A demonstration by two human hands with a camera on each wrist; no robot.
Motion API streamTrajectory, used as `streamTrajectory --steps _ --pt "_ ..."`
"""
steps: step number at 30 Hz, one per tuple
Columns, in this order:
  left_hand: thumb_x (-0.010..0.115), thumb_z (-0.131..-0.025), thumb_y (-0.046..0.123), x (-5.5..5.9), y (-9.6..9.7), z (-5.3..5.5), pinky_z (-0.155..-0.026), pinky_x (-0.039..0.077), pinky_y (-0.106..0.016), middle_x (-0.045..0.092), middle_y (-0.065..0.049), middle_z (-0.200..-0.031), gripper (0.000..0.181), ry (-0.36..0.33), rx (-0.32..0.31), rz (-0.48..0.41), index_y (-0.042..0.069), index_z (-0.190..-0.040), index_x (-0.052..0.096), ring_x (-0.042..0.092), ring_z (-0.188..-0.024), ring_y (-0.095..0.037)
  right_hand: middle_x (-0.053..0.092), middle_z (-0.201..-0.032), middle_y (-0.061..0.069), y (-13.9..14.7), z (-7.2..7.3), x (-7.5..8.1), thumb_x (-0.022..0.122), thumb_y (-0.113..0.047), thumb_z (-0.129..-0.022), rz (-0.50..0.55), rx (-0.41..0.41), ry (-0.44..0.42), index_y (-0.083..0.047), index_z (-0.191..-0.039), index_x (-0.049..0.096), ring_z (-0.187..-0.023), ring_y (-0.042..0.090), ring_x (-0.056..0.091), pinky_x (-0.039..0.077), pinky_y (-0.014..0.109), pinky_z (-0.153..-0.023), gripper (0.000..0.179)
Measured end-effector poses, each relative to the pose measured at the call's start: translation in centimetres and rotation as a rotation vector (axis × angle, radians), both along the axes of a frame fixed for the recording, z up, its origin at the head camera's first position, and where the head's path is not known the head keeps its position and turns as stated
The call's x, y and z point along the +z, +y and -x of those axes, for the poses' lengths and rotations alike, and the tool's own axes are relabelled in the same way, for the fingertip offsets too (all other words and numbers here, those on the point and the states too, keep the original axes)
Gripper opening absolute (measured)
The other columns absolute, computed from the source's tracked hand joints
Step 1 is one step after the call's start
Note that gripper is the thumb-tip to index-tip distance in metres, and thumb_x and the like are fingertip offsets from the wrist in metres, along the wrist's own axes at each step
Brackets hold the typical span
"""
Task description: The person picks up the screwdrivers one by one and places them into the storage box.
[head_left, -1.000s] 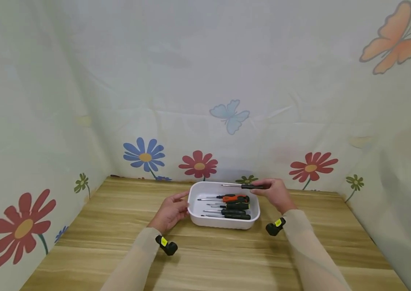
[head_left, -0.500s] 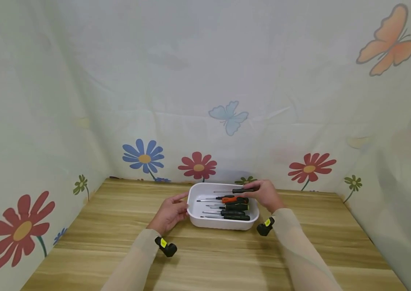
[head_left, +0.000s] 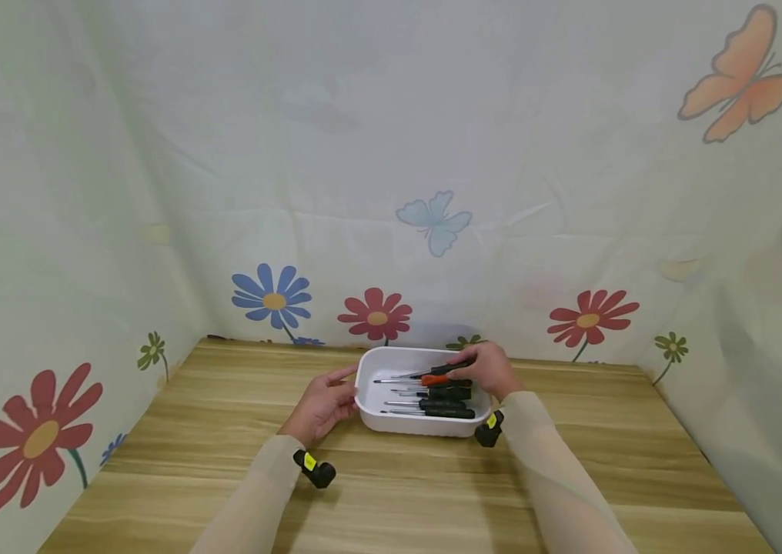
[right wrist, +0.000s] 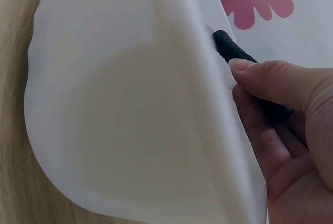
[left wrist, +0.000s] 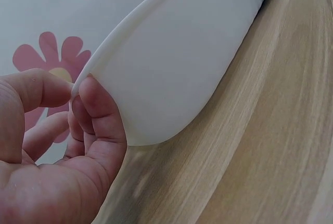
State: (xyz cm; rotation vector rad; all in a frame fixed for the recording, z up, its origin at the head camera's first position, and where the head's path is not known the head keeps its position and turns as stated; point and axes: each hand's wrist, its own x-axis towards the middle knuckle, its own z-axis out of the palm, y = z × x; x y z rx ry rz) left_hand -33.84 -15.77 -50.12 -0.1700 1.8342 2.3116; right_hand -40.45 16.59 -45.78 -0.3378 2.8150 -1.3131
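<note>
A white plastic bin [head_left: 419, 425] stands on the table with several screwdrivers [head_left: 449, 414] lying side by side in it, black-handled apart from one orange-handled screwdriver [head_left: 433, 380]. At the bin's left end, my left hand [head_left: 325, 405] pinches the rim between thumb and fingers, seen close in the left wrist view. My right hand [head_left: 491, 369] holds a black-handled screwdriver [right wrist: 229, 47] by its handle, over the back right of the bin. In the head view this screwdriver overlaps the ones near the orange handle, its shaft pointing left. Fingers hide part of the handle.
The wood-grain table [head_left: 391, 500] extends around the bin. A pale cloth backdrop [head_left: 280, 192] with printed flowers and butterflies rises close behind it and on both sides. Each wrist wears a small black camera [head_left: 322, 475].
My right hand has carried the black-handled screwdriver left and down, from above the bin's back right rim to close over the other screwdrivers. The left hand stays on the rim.
</note>
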Motion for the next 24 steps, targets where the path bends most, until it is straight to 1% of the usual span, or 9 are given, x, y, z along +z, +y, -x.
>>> streamTrajectory --steps 5,8,11,14,20,24 --pt "0.058 -0.098 -0.004 0.2 0.0 -0.1 -0.074 0.056 -0.029 0.061 -0.023 -0.119 0.057 -0.006 -0.001 0.004 0.01 -0.152 0.049 0.06 -0.074 -0.017 0.075 -0.098 0.007 -0.3 0.0 0.1 0.091 -0.01 -0.075 -0.046 0.036 0.036 -0.009 -0.094 0.084 -0.091 0.022 0.065 0.056 0.04 -0.085 0.021" --pt "0.058 -0.098 -0.005 0.1 0.0 -0.1 -0.074 0.056 -0.03 0.061 -0.024 -0.121 0.057 -0.008 0.002 0.003 0.01 -0.152 0.05 0.06 -0.073 -0.017 0.076 -0.096 0.006 -0.4 0.0 0.2 0.091 -0.01 -0.074 -0.073 0.045 0.047 -0.008 -0.093 0.084 -0.089 0.02 0.066 0.056 0.038 -0.084 0.02" --pt "0.058 -0.098 -0.004 0.2 0.0 -0.1 -0.074 0.056 -0.029 0.06 -0.025 -0.123 0.056 -0.011 0.006 0.002 0.011 -0.152 0.05 0.06 -0.074 -0.017 0.076 -0.096 0.006 -0.6 0.1 0.2 0.09 -0.009 -0.075 -0.085 0.037 0.034 -0.009 -0.093 0.084 -0.09 0.02 0.066 0.056 0.038 -0.084 0.019" --pt "0.059 -0.098 -0.004 0.1 -0.1 -0.1 -0.073 0.056 -0.029 0.06 -0.025 -0.124 0.056 -0.015 0.011 -0.001 0.011 -0.151 0.051 0.06 -0.075 -0.017 0.076 -0.097 0.005 -0.9 0.1 0.3 0.089 -0.008 -0.075 -0.113 0.035 0.024 -0.01 -0.093 0.084 -0.093 0.02 0.065 0.056 0.04 -0.087 0.018" --pt "0.059 -0.096 -0.005 0.1 0.0 -0.1 -0.072 0.056 -0.028 0.061 -0.024 -0.12 0.057 -0.02 0.019 0.003 0.011 -0.15 0.053 0.06 -0.075 -0.018 0.078 -0.093 0.003 -1.6 0.2 0.3 0.089 -0.005 -0.074 -0.22 0.051 0.042 -0.009 -0.09 0.084 -0.094 0.02 0.066 0.056 0.041 -0.091 0.017" --pt "0.059 -0.096 -0.006 0.1 0.0 0.0 -0.072 0.056 -0.028 0.062 -0.021 -0.115 0.057 -0.018 0.021 0.005 0.011 -0.15 0.053 0.059 -0.074 -0.018 0.079 -0.092 0.004 -1.7 0.3 0.1 0.088 -0.005 -0.074 -0.244 0.054 0.043 -0.009 -0.091 0.083 -0.093 0.021 0.067 0.056 0.042 -0.091 0.017"
